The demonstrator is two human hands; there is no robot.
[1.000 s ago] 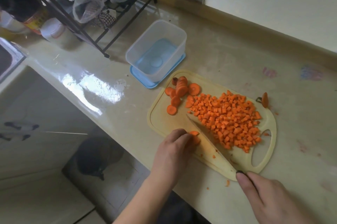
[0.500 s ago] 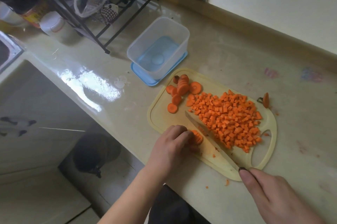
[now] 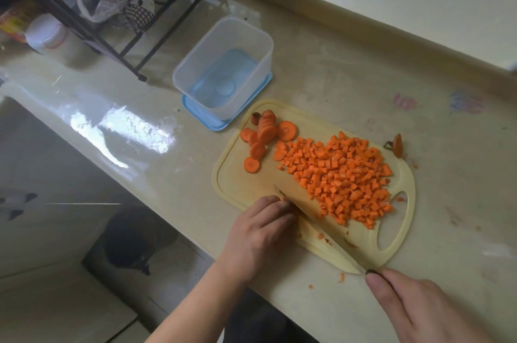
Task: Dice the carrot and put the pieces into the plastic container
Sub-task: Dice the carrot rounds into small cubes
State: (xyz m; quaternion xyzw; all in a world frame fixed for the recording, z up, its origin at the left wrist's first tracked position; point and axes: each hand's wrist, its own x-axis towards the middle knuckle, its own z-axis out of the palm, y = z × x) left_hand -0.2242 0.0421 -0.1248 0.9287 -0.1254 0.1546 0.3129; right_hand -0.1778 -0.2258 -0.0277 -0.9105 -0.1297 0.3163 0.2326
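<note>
A pile of diced carrot [image 3: 338, 177] covers the right half of the cream cutting board [image 3: 232, 180]. Several round carrot slices [image 3: 261, 137] lie at the board's far left corner. My left hand [image 3: 260, 233] curls over carrot pieces at the board's near edge; they are almost hidden under its fingers. My right hand [image 3: 419, 306] grips the knife [image 3: 319, 226], forefinger along the spine, with the blade lying right beside the left fingertips. The clear plastic container [image 3: 223, 74] stands empty on its blue lid, just beyond the board.
A carrot top [image 3: 397, 144] lies off the board's far right edge, and small orange scraps dot the counter [image 3: 321, 77]. A black wire rack [image 3: 117, 21] with bags and jars stands at the back left. The counter's front edge drops off beside my left arm.
The knife blade has slid left, closer against my left fingertips, and the carrot pieces under that hand are now covered. The camera has shifted slightly.
</note>
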